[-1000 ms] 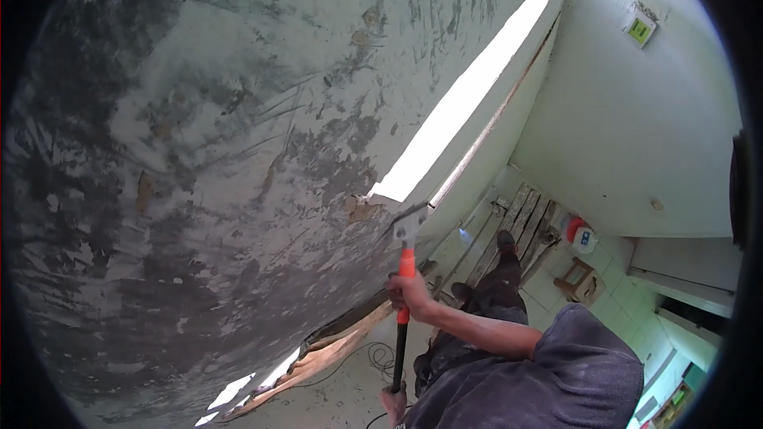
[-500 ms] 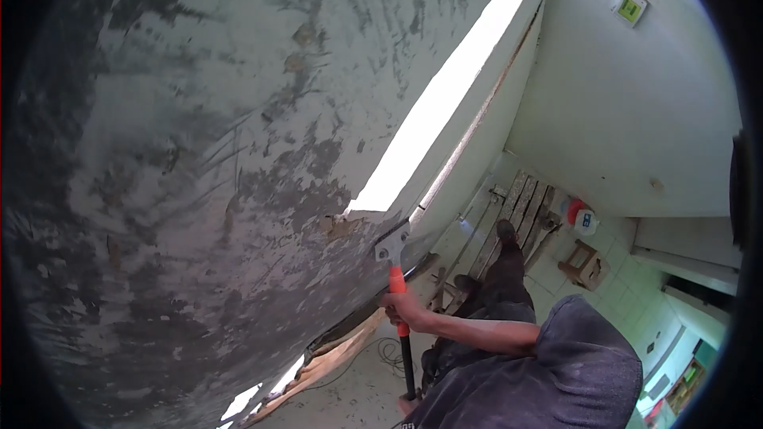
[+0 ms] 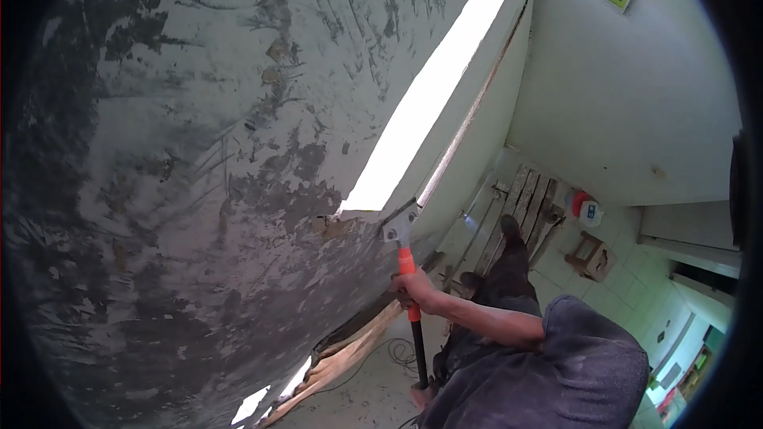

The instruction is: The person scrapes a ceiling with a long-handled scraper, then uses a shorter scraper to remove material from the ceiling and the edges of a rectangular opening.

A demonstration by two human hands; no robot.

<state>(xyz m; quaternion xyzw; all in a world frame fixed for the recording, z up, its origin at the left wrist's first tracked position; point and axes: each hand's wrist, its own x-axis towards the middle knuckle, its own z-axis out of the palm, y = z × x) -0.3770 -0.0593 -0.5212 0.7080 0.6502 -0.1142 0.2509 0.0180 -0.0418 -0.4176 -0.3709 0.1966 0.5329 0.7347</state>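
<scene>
The scraper (image 3: 407, 278) has a long handle, orange near the top and black lower down, and its metal blade touches the scratched wall (image 3: 199, 191) right at the corner of a bright opening (image 3: 421, 103). I see the wall very close, taking up most of my view, with paint scraped off in grey patches. The left hand (image 3: 415, 290) is wrapped tight around the orange part of the handle. The right hand (image 3: 424, 393) sits at the bottom end of the black part; the dark sleeve (image 3: 556, 373) covers most of it, so I cannot tell how it grips. Below, a loose strip (image 3: 350, 349) hangs off the wall's bottom edge. Farther down are wooden boards (image 3: 528, 210), a small stool (image 3: 592, 254), and a red and white thing (image 3: 584, 208), too small to make out.
</scene>
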